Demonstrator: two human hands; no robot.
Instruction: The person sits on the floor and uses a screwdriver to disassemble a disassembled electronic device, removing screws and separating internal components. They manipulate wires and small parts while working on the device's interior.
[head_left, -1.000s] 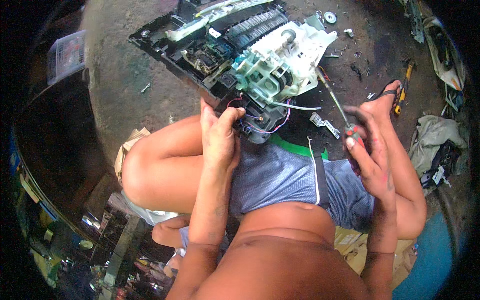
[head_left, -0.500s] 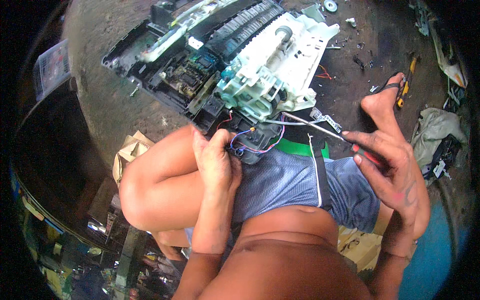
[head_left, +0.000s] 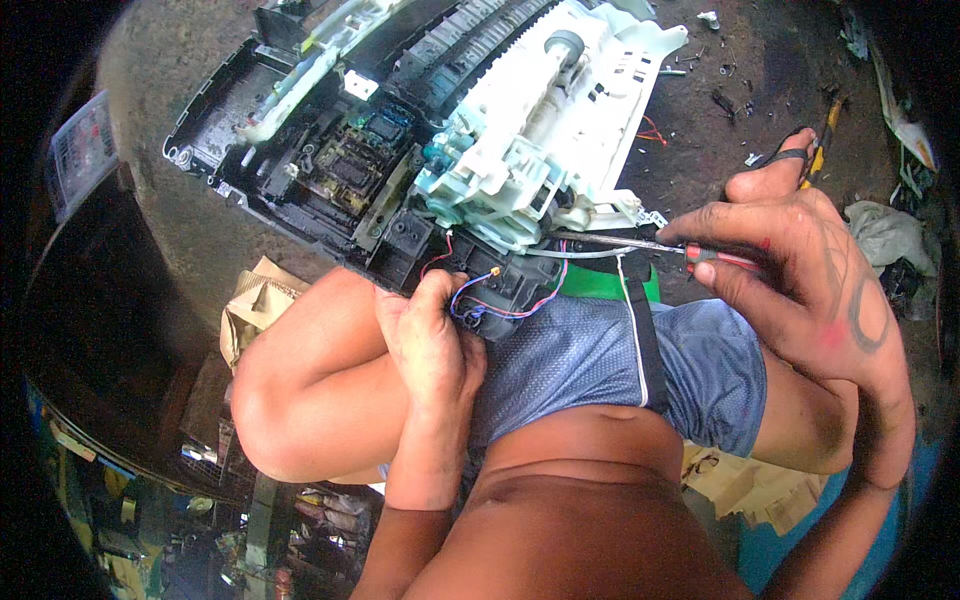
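Observation:
A partly stripped printer chassis, with a black plastic base (head_left: pixel 262 205) and a white geared mechanism (head_left: pixel 560 130), lies ahead of me and reaches to my lap. My left hand (head_left: pixel 432 335) is closed on the near edge of the black base, thumb on top and other fingers hidden beneath. Beside that thumb loop thin blue and red wires (head_left: pixel 478 278). My right hand (head_left: pixel 810 275) grips a screwdriver (head_left: pixel 722 260) by its red handle. Its metal shaft points left, the tip by the lower corner of the white mechanism. Whether the tip touches a part I cannot tell.
Small screws and scraps (head_left: pixel 728 100) litter the dark ground at upper right. Past my foot are a yellow-black tool (head_left: pixel 825 145) and a grey cloth (head_left: pixel 885 235). A clear plastic basket (head_left: pixel 82 155) is at far left; brown paper (head_left: pixel 255 310) lies by my left knee.
My right hand has turned and risen, so the screwdriver now lies nearly level instead of slanting down to the right. The chassis sits slightly further left in view; my left hand keeps its hold.

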